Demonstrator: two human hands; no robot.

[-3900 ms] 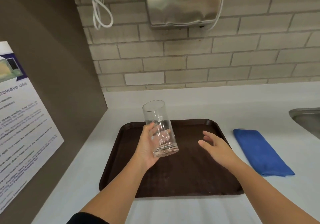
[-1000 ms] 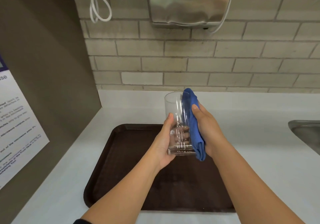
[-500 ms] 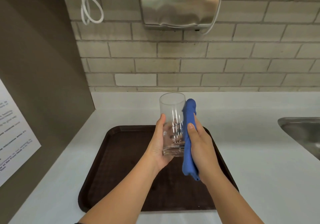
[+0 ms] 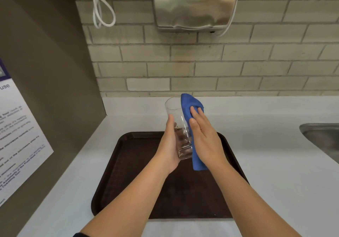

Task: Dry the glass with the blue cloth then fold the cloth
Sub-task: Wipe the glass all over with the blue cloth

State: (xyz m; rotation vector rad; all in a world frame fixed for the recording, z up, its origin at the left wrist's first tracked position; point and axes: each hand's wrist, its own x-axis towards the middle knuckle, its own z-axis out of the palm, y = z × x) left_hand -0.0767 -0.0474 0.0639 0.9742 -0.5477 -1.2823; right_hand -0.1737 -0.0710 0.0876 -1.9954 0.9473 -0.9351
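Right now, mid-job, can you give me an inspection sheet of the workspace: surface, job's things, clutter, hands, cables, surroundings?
Surface: white counter with a brown tray on it.
Job's things: glass held above the tray; blue cloth lies against its right side, from the rim to below the base.
Clutter: nothing seen.
Hands: left hand grips the glass low down; right hand presses the blue cloth onto the glass with flat fingers.
Cables: white cable looped on the wall; a cord beside the hand dryer.
Surroundings: brick wall, steel sink at right, printed poster at left.
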